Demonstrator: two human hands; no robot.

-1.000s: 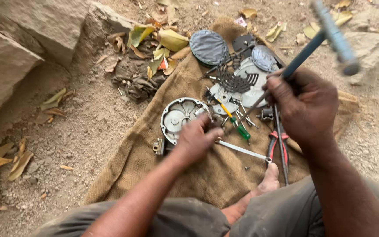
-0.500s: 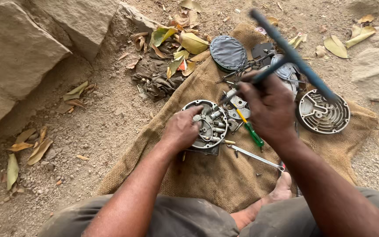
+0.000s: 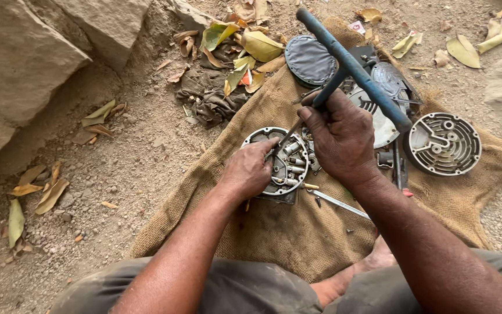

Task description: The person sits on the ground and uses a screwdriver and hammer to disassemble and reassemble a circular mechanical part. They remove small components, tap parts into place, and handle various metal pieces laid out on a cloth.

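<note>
The fingers of the right hand [image 3: 341, 136] are wrapped tight round the shaft of a blue T-handle wrench [image 3: 352, 67], whose crossbar stands up above the knuckles while its thin lower end slants down into the round metal assembly [image 3: 283, 163]. The fingers of the left hand [image 3: 251, 171] are curled and pressed over the near rim of that assembly, pinning it flat on the burlap sack [image 3: 297, 232] spread on the dirt ground. It looks like cast metal, so I judge it stiff and fairly heavy for its size, probably oily, with small pins and springs in its open face that could shift or drop out; the rim seems the safe place to hold, clear of those inner parts. The wrench looks rigid and gives good purchase at the crossbar. Just beside the assembly lies a slim metal tool [image 3: 338, 203], further right a ribbed round cover plate [image 3: 443, 144], and behind a dark oval cover [image 3: 309, 58]. Dry leaves [image 3: 245, 43] and a crumpled rag [image 3: 213, 102] lie off the sack, near large stones [image 3: 24, 58].
</note>
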